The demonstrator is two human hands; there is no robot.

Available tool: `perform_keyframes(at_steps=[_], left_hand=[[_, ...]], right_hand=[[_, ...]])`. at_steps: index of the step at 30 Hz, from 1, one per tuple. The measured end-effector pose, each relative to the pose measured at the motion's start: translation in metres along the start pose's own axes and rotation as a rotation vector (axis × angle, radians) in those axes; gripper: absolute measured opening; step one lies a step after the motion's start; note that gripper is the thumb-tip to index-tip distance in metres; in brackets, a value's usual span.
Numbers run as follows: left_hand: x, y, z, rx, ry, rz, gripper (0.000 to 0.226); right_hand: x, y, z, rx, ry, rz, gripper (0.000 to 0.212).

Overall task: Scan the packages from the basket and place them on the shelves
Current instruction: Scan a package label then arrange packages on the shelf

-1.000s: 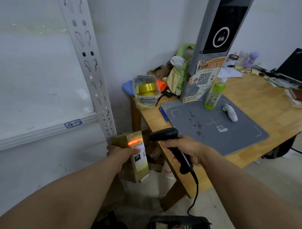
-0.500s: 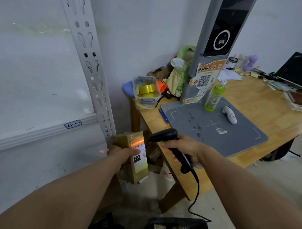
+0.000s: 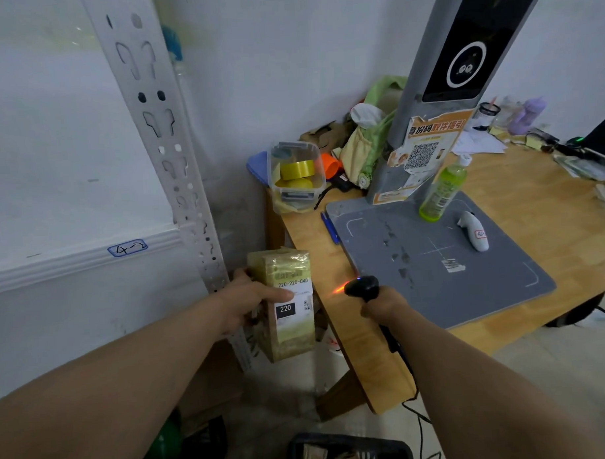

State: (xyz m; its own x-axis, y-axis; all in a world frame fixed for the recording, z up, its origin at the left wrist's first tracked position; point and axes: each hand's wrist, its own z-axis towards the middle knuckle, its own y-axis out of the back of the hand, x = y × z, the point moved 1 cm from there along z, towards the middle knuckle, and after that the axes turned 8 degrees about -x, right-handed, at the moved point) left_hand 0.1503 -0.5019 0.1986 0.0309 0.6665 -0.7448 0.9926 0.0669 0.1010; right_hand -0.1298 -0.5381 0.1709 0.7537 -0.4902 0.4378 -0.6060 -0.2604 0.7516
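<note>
Package held up next to the scanner at the desk corner.

The left hand point(image 3: 252, 299) has its grip closed round a yellow-green package point(image 3: 292, 329), which is upright with its label marked 220 facing the camera and the thumb lying across that label. The package is in the air, just beside the white shelf post point(image 3: 176, 185) and near the desk point(image 3: 533, 200) edge. The right hand point(image 3: 382, 303) has its grip closed on a black corded scanner point(image 3: 363, 287). The scanner's head glows orange and appears to be aimed toward the package. The basket point(image 3: 380, 448) sits on the floor below, partly cut off.
</note>
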Motion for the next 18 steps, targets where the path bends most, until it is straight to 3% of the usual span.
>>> perform_keyframes(at_steps=[7,15,18], left_hand=[[-0.006,-0.005,-0.009,-0.008,0.031,-0.025,0.111],[0.0,0.002,-0.009,-0.038,0.029,0.005,0.146],[0.0,0.006,-0.011,-0.031,0.029,0.003,0.142]], right_hand=[[-0.007,-0.018,0.015,-0.052,0.019,-0.069,0.024],[-0.026,-0.035,0.009,-0.06,-0.093,-0.034,0.028],[-0.02,-0.033,0.008,-0.055,-0.098,-0.062,0.043]])
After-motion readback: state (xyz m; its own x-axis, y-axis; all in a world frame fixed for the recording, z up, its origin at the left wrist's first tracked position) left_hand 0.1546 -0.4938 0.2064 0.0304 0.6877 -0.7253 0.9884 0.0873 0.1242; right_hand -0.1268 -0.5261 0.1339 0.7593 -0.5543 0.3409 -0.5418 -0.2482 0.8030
